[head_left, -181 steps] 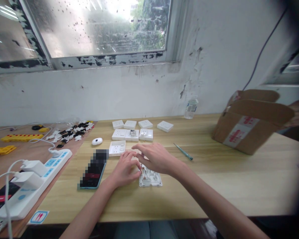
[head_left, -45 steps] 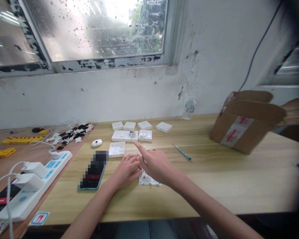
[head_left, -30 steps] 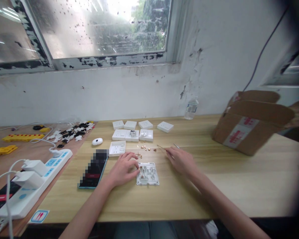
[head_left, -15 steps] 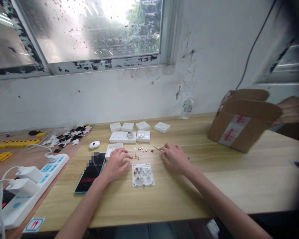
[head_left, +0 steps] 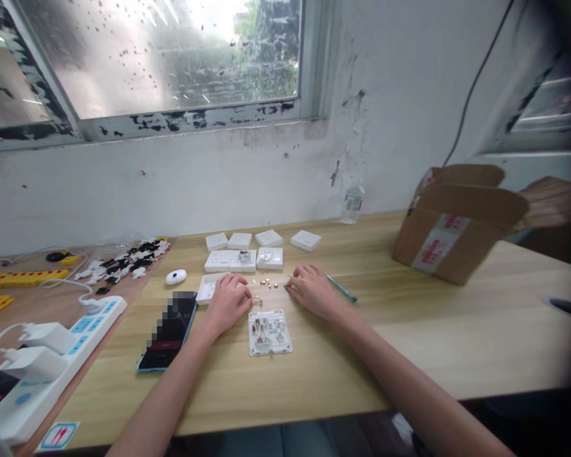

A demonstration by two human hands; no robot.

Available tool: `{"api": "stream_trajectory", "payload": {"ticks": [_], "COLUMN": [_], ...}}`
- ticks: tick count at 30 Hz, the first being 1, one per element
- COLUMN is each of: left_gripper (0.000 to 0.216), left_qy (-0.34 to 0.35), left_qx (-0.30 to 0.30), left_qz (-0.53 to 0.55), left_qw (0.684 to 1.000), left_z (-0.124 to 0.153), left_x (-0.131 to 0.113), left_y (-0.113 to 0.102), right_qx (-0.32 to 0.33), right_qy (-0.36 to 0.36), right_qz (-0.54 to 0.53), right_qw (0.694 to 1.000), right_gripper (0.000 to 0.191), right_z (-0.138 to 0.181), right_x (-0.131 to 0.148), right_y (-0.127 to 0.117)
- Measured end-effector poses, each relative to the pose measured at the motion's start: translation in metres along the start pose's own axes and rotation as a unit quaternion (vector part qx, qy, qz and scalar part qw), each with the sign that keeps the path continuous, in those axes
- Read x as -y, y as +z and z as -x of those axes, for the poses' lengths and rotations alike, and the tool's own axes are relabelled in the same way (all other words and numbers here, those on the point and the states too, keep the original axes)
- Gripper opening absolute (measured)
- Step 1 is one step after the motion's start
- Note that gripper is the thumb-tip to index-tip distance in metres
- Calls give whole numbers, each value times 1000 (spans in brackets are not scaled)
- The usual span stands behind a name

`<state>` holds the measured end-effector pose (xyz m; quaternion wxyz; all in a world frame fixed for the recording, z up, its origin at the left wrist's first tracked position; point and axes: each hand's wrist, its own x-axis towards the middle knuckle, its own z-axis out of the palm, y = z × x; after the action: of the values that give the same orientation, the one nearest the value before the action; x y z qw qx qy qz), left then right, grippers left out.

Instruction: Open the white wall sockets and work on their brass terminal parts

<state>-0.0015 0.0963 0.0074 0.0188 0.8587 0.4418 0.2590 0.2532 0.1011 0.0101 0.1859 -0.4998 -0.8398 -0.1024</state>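
Note:
My left hand point(head_left: 228, 298) rests on the wood table with its fingers curled and its fingertips against a thin brass strip point(head_left: 257, 301). My right hand point(head_left: 311, 290) is pinched, its fingertips down at a tiny metal piece point(head_left: 286, 285). A slim teal-handled tool point(head_left: 341, 287) sticks out to the right of that hand; whether the hand grips it is hidden. Between the hands lie several small brass parts point(head_left: 266, 283). Nearer to me, an opened white socket plate point(head_left: 270, 346) lies with its inside up, some copper-coloured pieces fitted at its left.
Several white socket plates point(head_left: 306, 240) stand in rows behind. A white tray point(head_left: 203, 297) and a phone point(head_left: 171, 330) lie left, near a white earbud case point(head_left: 176, 277) and a power strip point(head_left: 52, 381). A bottle point(head_left: 352, 204) and a cardboard box point(head_left: 450, 231) stand at the back right.
My right hand has moved slightly left and down to the small parts, and the pointed tool has swung, showing its teal handle. My left fingers have drawn closer together. The view has shifted slightly.

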Motion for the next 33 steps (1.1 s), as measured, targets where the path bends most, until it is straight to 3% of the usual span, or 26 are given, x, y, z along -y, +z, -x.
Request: {"api": "stream_trajectory", "payload": {"ticks": [8, 13, 17, 24, 29, 33], "left_gripper": [10, 12, 11, 13, 13, 12], "left_qy": [-40, -57, -61, -57, -20, -22], "left_qx": [-31, -50, -41, -9, 22, -4], "left_qz": [59, 126, 183, 241, 247, 198], "left_qw": [997, 989, 980, 969, 968, 980], "left_z": [13, 15, 16, 16, 16, 17], "left_x": [-8, -15, -17, -18, -23, -18], "left_y": [-8, -8, -8, -12, -15, -11], "right_qx": [-18, -43, -78, -91, -66, -61], "right_qy": [-27, -82, -76, -70, -86, -53], "right_qz": [-41, -137, -184, -194, -168, -143], "right_qw": [999, 986, 977, 974, 980, 987], "right_gripper": [18, 17, 18, 19, 14, 15], "right_z": [6, 8, 8, 8, 8, 7], "right_x": [20, 41, 45, 44, 46, 36], "right_y": [-11, -11, -6, -4, -4, -4]}}
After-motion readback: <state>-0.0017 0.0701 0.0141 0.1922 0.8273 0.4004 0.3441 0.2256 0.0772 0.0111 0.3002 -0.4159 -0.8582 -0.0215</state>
